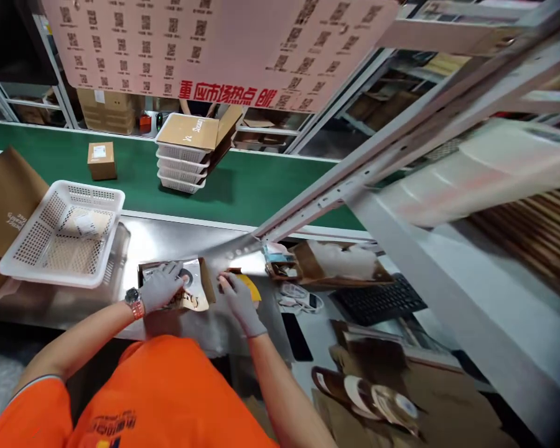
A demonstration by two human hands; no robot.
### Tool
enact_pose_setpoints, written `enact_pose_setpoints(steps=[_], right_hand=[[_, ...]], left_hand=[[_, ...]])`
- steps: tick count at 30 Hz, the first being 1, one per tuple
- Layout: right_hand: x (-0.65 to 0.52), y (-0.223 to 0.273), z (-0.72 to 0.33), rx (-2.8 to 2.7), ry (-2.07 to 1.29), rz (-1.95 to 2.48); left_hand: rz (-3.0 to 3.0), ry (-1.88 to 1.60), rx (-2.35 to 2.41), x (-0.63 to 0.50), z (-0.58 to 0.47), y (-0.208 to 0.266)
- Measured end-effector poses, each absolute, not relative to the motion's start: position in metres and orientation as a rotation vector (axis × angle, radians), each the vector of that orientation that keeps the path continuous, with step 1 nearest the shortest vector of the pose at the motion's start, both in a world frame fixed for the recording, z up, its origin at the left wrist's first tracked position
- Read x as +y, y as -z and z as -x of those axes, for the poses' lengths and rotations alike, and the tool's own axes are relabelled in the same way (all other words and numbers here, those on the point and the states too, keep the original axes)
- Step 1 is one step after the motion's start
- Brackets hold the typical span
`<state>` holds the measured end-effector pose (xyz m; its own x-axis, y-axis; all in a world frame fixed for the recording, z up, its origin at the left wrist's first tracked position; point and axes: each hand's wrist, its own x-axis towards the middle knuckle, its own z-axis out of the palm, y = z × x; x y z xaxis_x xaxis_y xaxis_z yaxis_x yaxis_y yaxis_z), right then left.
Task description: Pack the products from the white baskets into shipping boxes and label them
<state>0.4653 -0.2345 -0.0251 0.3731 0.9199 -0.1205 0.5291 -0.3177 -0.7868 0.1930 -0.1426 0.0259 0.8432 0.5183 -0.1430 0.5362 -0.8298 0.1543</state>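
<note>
Far left: brown cardboard sheet (4,199) leans at the bench edge, flat, matte.
Basket: white perforated plastic basket (60,233) sits on the steel bench (168,239), papers inside.
Bench surface: brushed metal, shiny, glare in the middle.
Your left hand (161,286): grey knit glove, watch at wrist, fingers spread flat, pressing down on the open carton (175,286); not gripping it.
Carton: small brown cardboard box, flaps open, silver foil pouch inside, lies on the bench right in front of you.
Your right hand (238,302): gloved, fingers curled on a yellow-brown piece (249,286) just beside the carton; grip unclear, cannot tell.
Conveyor: green belt (242,186) behind the bench, small cardboard box (101,160) and a stack of white baskets (182,165) on it.
Right: black keyboard (378,302), brown tape rolls (364,392) lower down, grey metal shelf frame (401,143) slants overhead.
Top: pink sheet (224,43) of QR codes, red print.
</note>
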Motion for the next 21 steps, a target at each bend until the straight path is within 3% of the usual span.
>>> enact_pose_setpoints(steps=[3,9,15,18,21], right_hand=[[-0.235,0.037,-0.473,-1.004,-1.09,1.75],[-0.217,0.04,-0.467,-1.206,-1.365,1.55],[-0.191,0.048,-0.454,-1.541,-1.624,1.426],[-0.18,0.06,-0.441,-1.387,-1.808,1.403],[-0.177,0.072,-0.434,-1.295,-1.764,1.384]], left_hand=[[-2.826,0.236,0.896,-0.152,-0.2,-0.002],[-2.744,0.398,0.804,-0.14,-0.207,0.028],[-2.764,0.393,0.664,-0.133,-0.21,0.039],[-2.737,0.356,0.702,-0.133,-0.212,0.039],[-2.682,0.211,0.77,-0.138,-0.202,0.033]])
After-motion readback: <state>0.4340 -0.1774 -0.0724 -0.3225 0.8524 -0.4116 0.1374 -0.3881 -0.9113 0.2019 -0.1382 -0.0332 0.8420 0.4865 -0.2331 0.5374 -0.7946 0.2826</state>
